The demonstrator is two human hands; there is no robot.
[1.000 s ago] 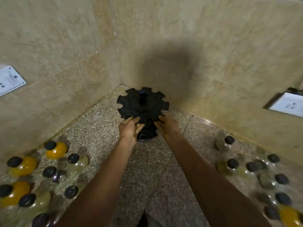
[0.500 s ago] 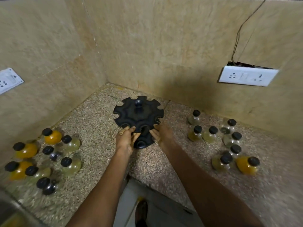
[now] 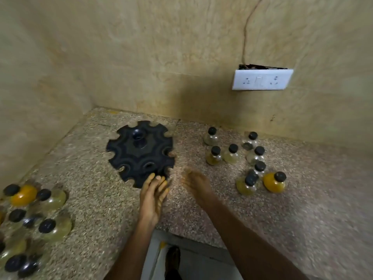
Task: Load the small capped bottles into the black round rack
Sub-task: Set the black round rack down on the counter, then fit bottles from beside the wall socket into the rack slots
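The black round rack (image 3: 141, 154) is set on the speckled tabletop (image 3: 201, 215) near the corner of the walls, and none of its rim notches is filled. The capped bottles are found in two groups: one cluster (image 3: 30, 219) at the left edge of the tabletop and another cluster (image 3: 242, 158) to the right of the rack, well apart from it. The left hand (image 3: 153, 197) is laid flat with its fingertips at the near rim of the rack; its grip is apart and nothing is held. The right hand (image 3: 195, 184) is blurred just right of the rack; its fingers appear spread and empty, though this is not sharply shown. The step in hand is judged to be the very start: the rack is placed and loading is not yet begun. For the next move, one bottle must be pinched by its neck or cap, lifted upright, and slid into an open notch while the rack is steadied.
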